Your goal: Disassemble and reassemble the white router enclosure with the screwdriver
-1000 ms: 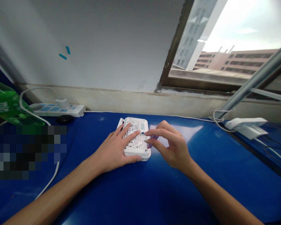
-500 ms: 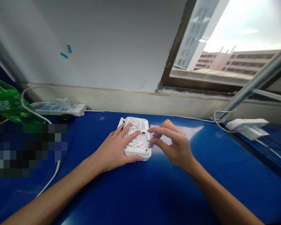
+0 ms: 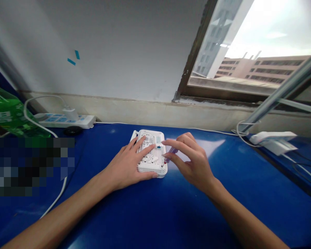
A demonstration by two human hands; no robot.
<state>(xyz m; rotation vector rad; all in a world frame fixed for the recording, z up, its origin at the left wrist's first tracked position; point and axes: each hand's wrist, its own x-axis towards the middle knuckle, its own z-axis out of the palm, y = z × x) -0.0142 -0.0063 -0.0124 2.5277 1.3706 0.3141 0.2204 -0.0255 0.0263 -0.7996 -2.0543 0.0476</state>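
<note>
A white plastic router [image 3: 158, 168] lies underside up, with a vent grille, printed labels and a folded antenna along its left side. Across it my left hand [image 3: 128, 164] rests flat, fingers spread and thumb along the near edge. A small blue piece [image 3: 159, 147] sits on the router by my left index fingertip. Over the router's right edge, my right hand [image 3: 194, 155] is bent in a loose pinch. At its thumb and fingers is a small purple, see-through object [image 3: 173, 150] with a reddish end, partly hidden; its kind cannot be made out.
On the blue table [image 3: 155, 214], a white power strip [image 3: 89, 121] with a charger stands at the back left, near a green bottle [image 3: 12, 114] and a black round object [image 3: 72, 130]. Another white strip [image 3: 274, 138], cables and a metal pole [image 3: 274, 97] are at right.
My right hand has shifted very slightly, its index fingertip a touch left and up. The left hand and router stay as they were.
</note>
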